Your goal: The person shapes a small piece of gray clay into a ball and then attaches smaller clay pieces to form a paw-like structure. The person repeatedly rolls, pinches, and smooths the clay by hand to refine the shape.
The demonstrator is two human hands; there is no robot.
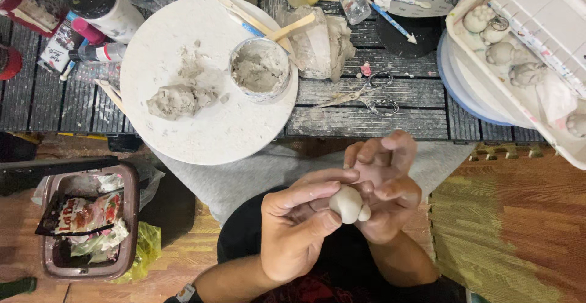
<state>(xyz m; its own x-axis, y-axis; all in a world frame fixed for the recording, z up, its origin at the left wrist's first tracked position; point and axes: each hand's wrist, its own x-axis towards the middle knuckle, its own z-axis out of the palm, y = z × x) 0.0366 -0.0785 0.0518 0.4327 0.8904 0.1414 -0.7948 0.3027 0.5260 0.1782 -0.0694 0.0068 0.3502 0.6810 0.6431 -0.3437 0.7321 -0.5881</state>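
White clay figure (348,204) sits pinched between both hands above the lap, its long axis running left to right, small nub toward the right hand (384,184). Left hand (296,229) grips it with thumb and forefinger; right hand cups it.

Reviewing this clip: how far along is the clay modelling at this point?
Done: several small pale clay figures already sit in the white tray at the right. In hand: the left hand and right hand pinch a small rounded clay piece over the lap. Left: a grey clay lump lies unshaped on the round board, with more in the cup.
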